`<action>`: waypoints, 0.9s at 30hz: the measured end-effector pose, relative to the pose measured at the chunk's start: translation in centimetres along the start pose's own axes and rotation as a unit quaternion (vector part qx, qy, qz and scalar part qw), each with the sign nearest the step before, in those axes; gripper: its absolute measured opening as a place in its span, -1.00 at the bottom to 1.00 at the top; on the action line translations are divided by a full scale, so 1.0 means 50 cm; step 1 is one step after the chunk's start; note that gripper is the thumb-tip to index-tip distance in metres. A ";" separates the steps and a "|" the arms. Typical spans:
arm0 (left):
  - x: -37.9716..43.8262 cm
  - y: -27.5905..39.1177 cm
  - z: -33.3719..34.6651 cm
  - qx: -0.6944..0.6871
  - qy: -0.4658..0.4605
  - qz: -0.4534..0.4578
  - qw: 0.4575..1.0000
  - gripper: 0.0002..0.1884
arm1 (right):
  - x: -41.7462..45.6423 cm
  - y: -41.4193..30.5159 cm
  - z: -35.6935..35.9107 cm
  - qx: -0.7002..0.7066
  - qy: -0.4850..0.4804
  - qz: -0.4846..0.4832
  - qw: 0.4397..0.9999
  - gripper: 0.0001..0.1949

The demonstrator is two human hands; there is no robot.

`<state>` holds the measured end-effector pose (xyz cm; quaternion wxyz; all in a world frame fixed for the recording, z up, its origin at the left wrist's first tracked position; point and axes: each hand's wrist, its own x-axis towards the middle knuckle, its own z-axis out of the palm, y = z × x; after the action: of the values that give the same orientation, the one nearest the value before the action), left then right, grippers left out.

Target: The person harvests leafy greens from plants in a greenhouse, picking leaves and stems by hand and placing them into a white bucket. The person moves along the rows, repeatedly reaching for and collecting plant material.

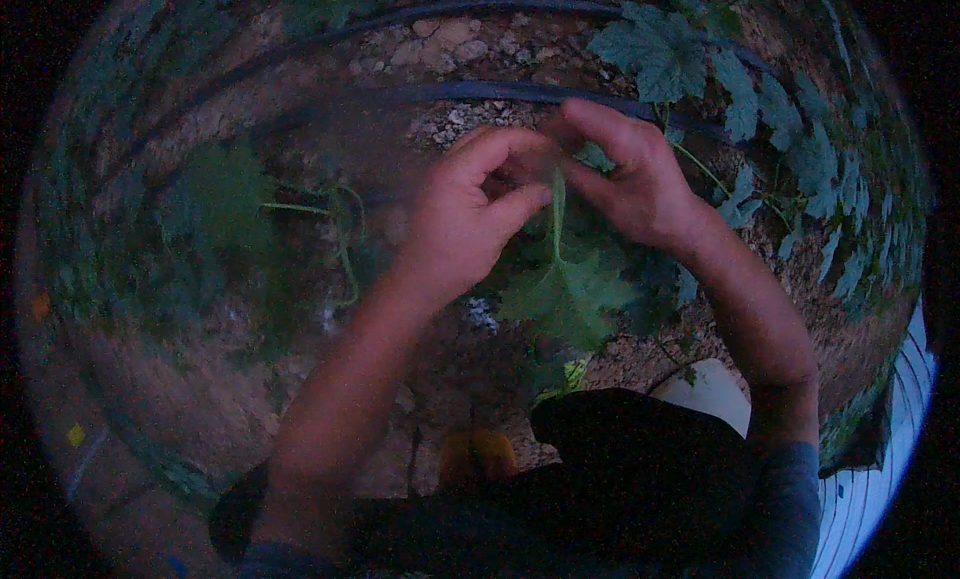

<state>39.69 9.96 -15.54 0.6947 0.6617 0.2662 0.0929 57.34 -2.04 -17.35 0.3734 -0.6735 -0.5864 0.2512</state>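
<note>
A green lobed leaf point(566, 290) hangs by its pale stalk point(557, 219) below my two hands, in the middle of the head view. My left hand point(469, 200) has its thumb and fingers curled together at the top of this stalk. Close beside it, my right hand point(630, 166) is bent inward, thumb and index finger reaching the same spot. The fingertips of both hands overlap in dim light, so what lies between them, and which hand grips the stalk, cannot be made out. Thin curling tendrils point(345, 241) show to the left of my left hand.
Two dark irrigation hoses point(480, 91) cross the soil beyond my hands, near pale stones point(442, 46). Large-leaved plants point(660, 53) spread at the right, with blurred foliage point(217, 204) at the left. Near my body are a whitish object point(705, 391) and a dim orange one point(476, 455).
</note>
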 end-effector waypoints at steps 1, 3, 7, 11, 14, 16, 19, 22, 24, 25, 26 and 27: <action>0.002 0.001 -0.001 0.021 -0.007 0.001 1.000 -0.68 | 0.000 0.002 0.000 0.008 -0.011 0.018 1.000 -0.50; 0.004 0.002 -0.003 0.060 -0.010 0.034 0.998 -0.72 | 0.001 0.003 -0.001 -0.005 -0.026 0.023 0.999 -0.50; 0.011 0.002 -0.012 0.128 -0.002 0.128 0.983 -0.80 | 0.004 -0.003 -0.002 -0.016 -0.028 0.010 0.999 -0.51; 0.013 0.000 -0.019 0.170 -0.008 0.164 0.972 -0.81 | 0.003 -0.008 0.001 -0.012 0.000 -0.042 0.999 -0.51; 0.013 0.001 -0.017 0.187 -0.010 0.181 0.966 -0.81 | -0.001 -0.010 -0.002 0.001 0.001 -0.039 0.999 -0.49; 0.011 0.003 -0.015 0.198 -0.014 0.193 0.961 -0.81 | -0.004 -0.013 -0.004 -0.001 0.002 -0.043 0.999 -0.48; 0.010 0.007 -0.012 0.209 -0.004 0.196 0.958 -0.82 | -0.003 -0.019 -0.005 0.006 0.018 -0.042 0.999 -0.48; 0.009 0.012 -0.009 0.214 0.011 0.205 0.955 -0.82 | 0.001 -0.024 -0.004 0.011 0.028 -0.045 0.999 -0.50; 0.008 0.013 -0.005 0.210 0.022 0.202 0.956 -0.82 | 0.004 -0.024 -0.004 -0.006 0.024 -0.049 0.998 -0.50; 0.008 0.014 -0.004 0.207 0.029 0.197 0.958 -0.83 | 0.005 -0.023 -0.004 -0.016 0.023 -0.058 0.998 -0.51; 0.007 0.014 -0.002 0.203 0.036 0.191 0.960 -0.83 | 0.006 -0.023 -0.005 -0.010 0.017 -0.051 0.998 -0.51; 0.006 0.013 -0.001 0.206 0.038 0.192 0.959 -0.83 | 0.007 -0.022 -0.005 -0.007 0.010 -0.051 0.999 -0.51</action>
<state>40.08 10.23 -14.99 0.5022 0.8250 0.1735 0.1926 56.94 -1.72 -16.29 0.3873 -0.6474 -0.6181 0.2208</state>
